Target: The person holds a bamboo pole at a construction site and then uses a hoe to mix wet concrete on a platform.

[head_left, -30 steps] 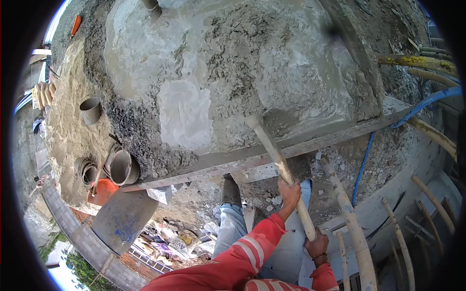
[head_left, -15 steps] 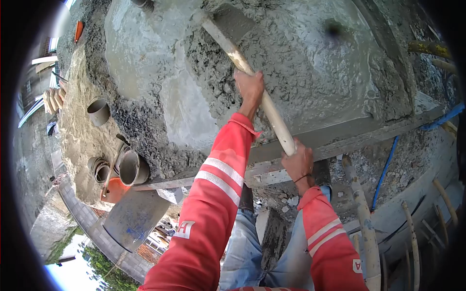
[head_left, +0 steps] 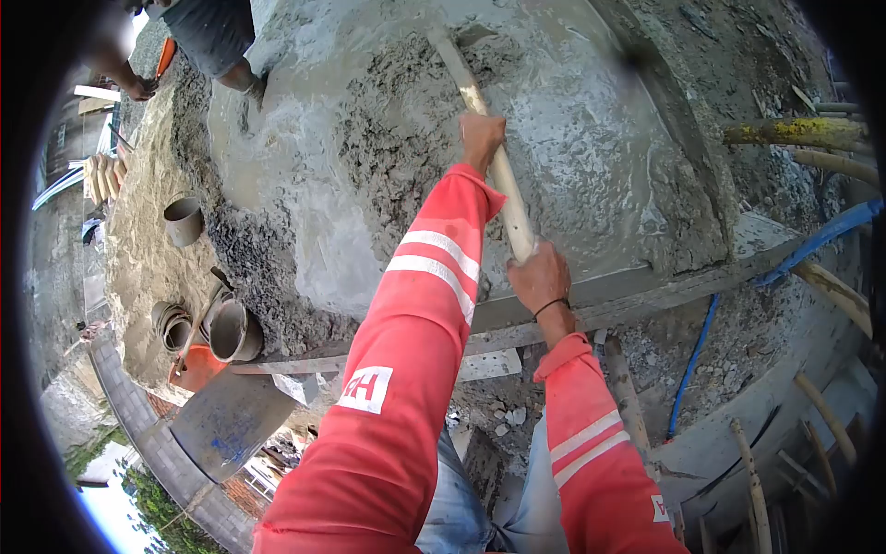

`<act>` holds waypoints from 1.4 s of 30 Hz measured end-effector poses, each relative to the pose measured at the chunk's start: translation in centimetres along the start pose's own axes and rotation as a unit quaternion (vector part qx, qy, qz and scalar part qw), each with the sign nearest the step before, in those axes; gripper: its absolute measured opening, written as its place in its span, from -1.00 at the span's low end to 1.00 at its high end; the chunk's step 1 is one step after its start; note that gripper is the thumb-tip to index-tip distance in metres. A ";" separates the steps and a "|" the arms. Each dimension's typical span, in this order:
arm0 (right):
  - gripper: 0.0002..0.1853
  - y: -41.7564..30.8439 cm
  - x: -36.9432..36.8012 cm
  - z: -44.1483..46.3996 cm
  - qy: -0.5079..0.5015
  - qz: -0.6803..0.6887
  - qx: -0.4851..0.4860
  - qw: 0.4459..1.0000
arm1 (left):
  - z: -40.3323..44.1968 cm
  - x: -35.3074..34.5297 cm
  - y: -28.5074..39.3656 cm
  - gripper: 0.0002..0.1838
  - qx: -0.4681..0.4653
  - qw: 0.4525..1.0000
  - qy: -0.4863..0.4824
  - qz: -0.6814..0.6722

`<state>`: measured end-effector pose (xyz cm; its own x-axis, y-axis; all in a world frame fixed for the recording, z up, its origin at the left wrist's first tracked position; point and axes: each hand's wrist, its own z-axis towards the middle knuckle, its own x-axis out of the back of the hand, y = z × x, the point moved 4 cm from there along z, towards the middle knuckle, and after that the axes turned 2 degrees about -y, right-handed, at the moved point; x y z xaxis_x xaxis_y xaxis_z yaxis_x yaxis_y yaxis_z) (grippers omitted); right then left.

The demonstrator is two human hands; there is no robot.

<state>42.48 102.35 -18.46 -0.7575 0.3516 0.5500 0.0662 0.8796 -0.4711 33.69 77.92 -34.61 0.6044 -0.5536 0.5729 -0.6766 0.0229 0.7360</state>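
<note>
My left hand [head_left: 482, 140] is closed round the middle of the pale wooden handle of a hoe [head_left: 512, 205]. Lower down, my right hand [head_left: 541, 277] grips the handle's near end. The handle slants away to the upper left, into grey wet concrete [head_left: 397, 138]. Its far end meets a lumpy patch of the mix, where the blade is mostly covered and hard to make out. Smooth, watery concrete lies on both sides of that patch.
A co-worker's leg [head_left: 242, 78] stands at the mix's upper left edge. A bucket [head_left: 185, 222] sits on the sand; more buckets [head_left: 234, 332] stand by the board edge [head_left: 637, 294]. A blue hose [head_left: 692, 369] and wooden poles [head_left: 798, 132] lie right.
The hoe's handle has turned steeper in view, and both hands sit slightly differently with it. The view has shifted. A co-worker has come into sight at the upper left.
</note>
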 end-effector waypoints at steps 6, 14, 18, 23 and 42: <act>-0.61 8.5 0.0 -13.7 0.022 0.037 -0.027 0.999 | -19.1 2.0 -0.9 -0.51 0.151 0.978 -0.143 0.021; -0.72 19.4 -1.0 -33.5 0.092 -0.079 -0.082 0.989 | -43.6 9.5 -1.2 -0.70 0.128 0.970 -0.106 -0.178; -0.70 20.7 0.4 -38.4 0.060 -0.086 -0.140 0.985 | -48.5 9.3 -1.0 -0.70 0.207 0.943 -0.152 -0.212; -0.64 16.9 -1.9 -26.2 0.007 -0.114 -0.188 0.976 | -35.6 0.9 -9.4 -0.59 0.181 0.965 -0.191 0.006; -0.52 0.2 -1.9 -3.1 0.013 0.121 0.173 0.977 | -8.4 11.1 9.5 -0.55 -0.028 0.997 0.057 0.050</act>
<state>45.96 102.85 -17.42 -0.7297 0.5474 0.4096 0.0137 0.6107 -0.7917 37.47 78.95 -18.24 0.5809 -0.4483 0.6794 -0.7135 0.1214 0.6901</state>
